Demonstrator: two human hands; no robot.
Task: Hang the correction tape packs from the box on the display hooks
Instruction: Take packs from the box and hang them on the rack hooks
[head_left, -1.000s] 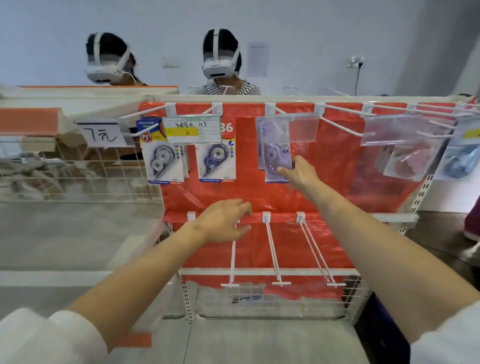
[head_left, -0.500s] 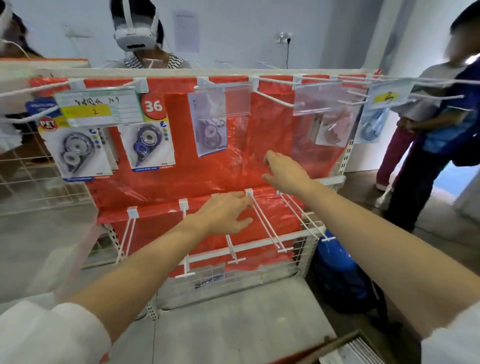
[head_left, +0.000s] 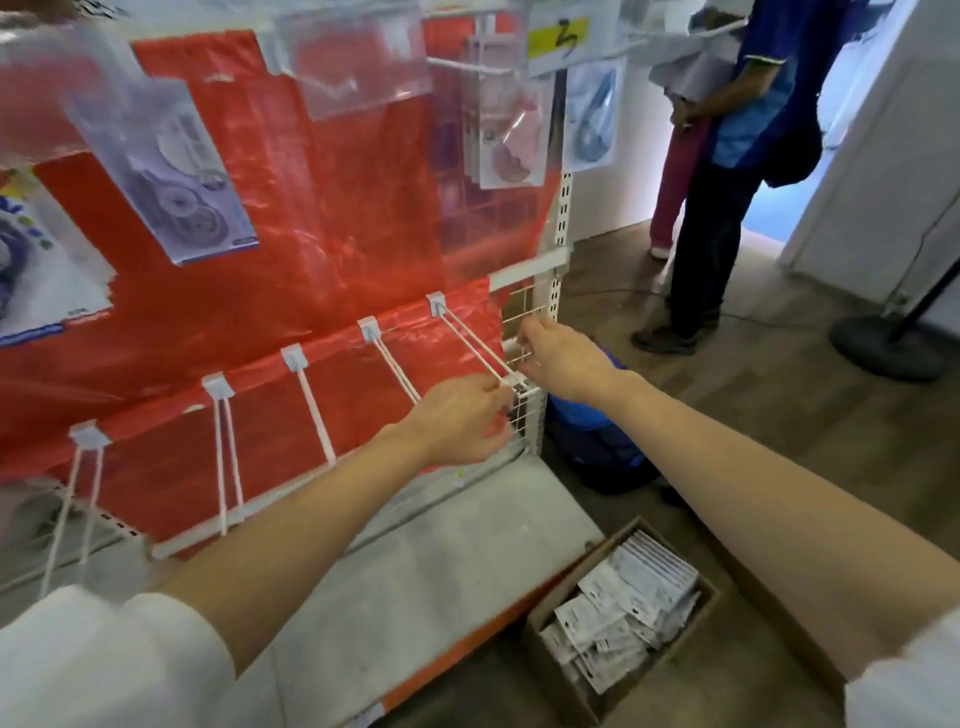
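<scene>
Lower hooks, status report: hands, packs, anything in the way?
Both hands empty: left hand and right hand at the tip of the rightmost lower hook. Correction tape packs in the cardboard box on the floor. Nothing blocking.

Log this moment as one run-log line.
left hand: empty, at lower hook tip | right hand: empty, beside it | box: packs inside, floor | phase: none picked yet
</scene>
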